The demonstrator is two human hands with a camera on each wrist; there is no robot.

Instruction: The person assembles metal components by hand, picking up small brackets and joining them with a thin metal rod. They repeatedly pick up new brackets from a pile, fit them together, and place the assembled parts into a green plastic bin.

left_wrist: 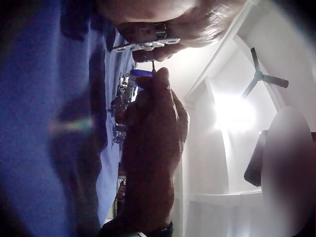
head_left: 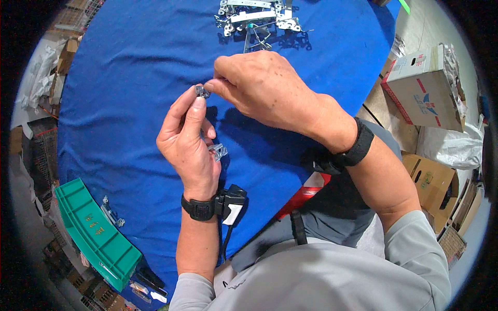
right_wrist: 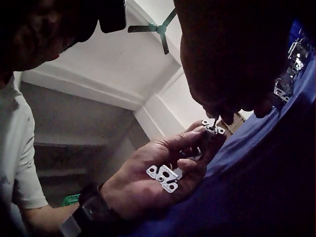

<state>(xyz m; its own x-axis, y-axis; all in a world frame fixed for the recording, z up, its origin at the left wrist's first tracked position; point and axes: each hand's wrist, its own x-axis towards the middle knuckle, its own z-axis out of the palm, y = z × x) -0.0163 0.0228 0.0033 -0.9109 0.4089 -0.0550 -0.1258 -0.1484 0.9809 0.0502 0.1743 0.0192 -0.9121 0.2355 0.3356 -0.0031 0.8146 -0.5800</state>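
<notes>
Between thumb and forefinger the left hand (head_left: 188, 137) pinches one end of a small metal bracket part (head_left: 202, 92). A second metal plate with holes (head_left: 218, 151) lies against its palm, and the right wrist view shows that plate (right_wrist: 162, 178) near the base of the fingers. The right hand (head_left: 270, 88) is bent over the pinched end, its thumb and forefinger touching there. In the left wrist view a thin dark pin-like piece (left_wrist: 153, 66) stands at the right hand's (left_wrist: 150, 133) fingertips; what it is cannot be made out.
Assembled metal brackets (head_left: 254, 20) lie at the far edge of the blue cloth (head_left: 124, 93). At the left stands a green tray (head_left: 98, 233) holding small brass-coloured pieces, with more metal parts (head_left: 111, 212) beside it. Cardboard boxes (head_left: 425, 90) stand on the floor at the right.
</notes>
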